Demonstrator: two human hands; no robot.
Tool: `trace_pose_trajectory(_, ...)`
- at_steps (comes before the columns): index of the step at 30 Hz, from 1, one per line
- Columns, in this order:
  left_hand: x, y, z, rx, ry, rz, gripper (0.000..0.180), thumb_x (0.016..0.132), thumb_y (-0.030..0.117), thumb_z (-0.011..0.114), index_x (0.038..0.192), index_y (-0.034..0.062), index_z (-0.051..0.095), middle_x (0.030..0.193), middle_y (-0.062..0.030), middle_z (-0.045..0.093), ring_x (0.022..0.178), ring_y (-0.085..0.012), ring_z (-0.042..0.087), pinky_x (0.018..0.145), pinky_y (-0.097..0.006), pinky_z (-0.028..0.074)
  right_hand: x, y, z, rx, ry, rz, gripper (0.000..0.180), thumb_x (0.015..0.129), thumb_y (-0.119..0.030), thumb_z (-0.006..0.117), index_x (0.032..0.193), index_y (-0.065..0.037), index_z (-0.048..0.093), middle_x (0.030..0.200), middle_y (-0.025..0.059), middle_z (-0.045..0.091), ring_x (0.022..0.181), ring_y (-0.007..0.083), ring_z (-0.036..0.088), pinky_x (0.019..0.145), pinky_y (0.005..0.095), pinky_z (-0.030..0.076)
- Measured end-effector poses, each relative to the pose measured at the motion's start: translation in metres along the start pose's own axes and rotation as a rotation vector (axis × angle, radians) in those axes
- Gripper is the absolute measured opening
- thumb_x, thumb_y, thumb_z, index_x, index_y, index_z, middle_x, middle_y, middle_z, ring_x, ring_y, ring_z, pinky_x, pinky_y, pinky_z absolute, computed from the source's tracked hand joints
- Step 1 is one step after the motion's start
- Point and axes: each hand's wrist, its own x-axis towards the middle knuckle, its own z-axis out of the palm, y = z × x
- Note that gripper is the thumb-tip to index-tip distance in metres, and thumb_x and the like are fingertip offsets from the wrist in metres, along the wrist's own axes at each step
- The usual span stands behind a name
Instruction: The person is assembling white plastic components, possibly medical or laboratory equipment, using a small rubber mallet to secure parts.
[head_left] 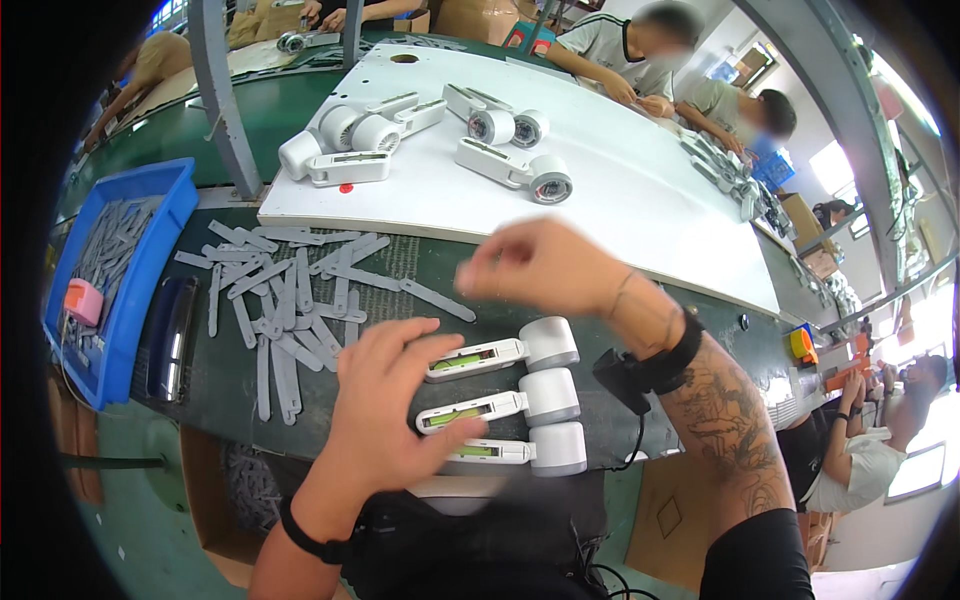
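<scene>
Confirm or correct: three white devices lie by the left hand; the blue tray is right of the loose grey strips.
Wrong side: the head view shows the blue tray left of the loose grey strips. Three white devices lie by the left hand.

No text readable; diamond outline (pixel 669 517) marked on brown cardboard (pixel 662 565).

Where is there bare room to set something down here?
On the white board, between the white devices lying on it and the parts near its right edge, beyond the right hand. It's crowded on the green table: grey strips sprawl beside three nearer devices.
</scene>
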Motion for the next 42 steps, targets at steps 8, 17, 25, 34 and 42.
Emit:
trace_pose_trajectory(8,-0.009,0.011,0.031,-0.054,-0.186,0.027,0.12,0.064,0.053,0.104,0.163,0.0032,0.058,0.142,-0.014,0.061,0.128,-0.0355,0.061,0.106,-0.052,0.044,0.065,0.113,-0.04,-0.455,0.613,0.089,0.076,0.099,-0.046,0.083,0.166,-0.023,0.056,0.136,0.0227,0.074,0.124,0.039,0.071,0.103,0.0466,0.057)
trace_pose_trajectory(17,-0.013,0.023,0.019,0.192,-0.178,0.02,0.107,0.064,0.065,0.101,0.15,0.0091,0.069,0.16,-0.0183,0.051,0.154,-0.0468,0.039,0.123,-0.069,0.025,-0.049,0.062,-0.013,0.151,0.159,-0.274,0.073,0.099,-0.02,0.085,0.167,-0.021,0.057,0.151,0.0091,0.068,0.119,0.0217,0.066,0.1,0.0377,0.057)
trace_pose_trajectory(25,-0.002,0.012,0.018,0.067,-0.335,0.002,0.114,0.065,0.065,0.101,0.154,0.0072,0.058,0.167,-0.0245,0.047,0.153,-0.0429,0.048,0.124,-0.064,0.031,-0.059,0.049,0.028,-0.023,0.092,-0.165,0.044,0.103,-0.025,0.078,0.145,-0.018,0.068,0.127,0.015,0.065,0.113,0.0312,0.072,0.095,0.0413,0.063)
trace_pose_trajectory(34,0.007,0.013,0.024,0.19,-0.32,0.025,0.114,0.065,0.063,0.102,0.154,0.0072,0.057,0.161,-0.0209,0.049,0.146,-0.0386,0.053,0.118,-0.059,0.036,-0.078,0.053,0.042,0.029,0.323,-0.022,0.073,0.098,-0.047,0.084,0.157,-0.01,0.062,0.136,0.0294,0.069,0.112,0.0441,0.075,0.099,0.0495,0.061)
trace_pose_trajectory(42,0.027,0.007,0.048,0.246,-0.204,0.006,0.111,0.069,0.063,0.1,0.155,0.0076,0.056,0.162,-0.0201,0.047,0.147,-0.0427,0.052,0.122,-0.059,0.033,-0.156,0.056,0.076,0.121,0.484,-0.098,0.086,0.102,-0.046,0.08,0.171,-0.005,0.048,0.161,0.0331,0.055,0.15,0.0496,0.057,0.123,0.0518,0.049)
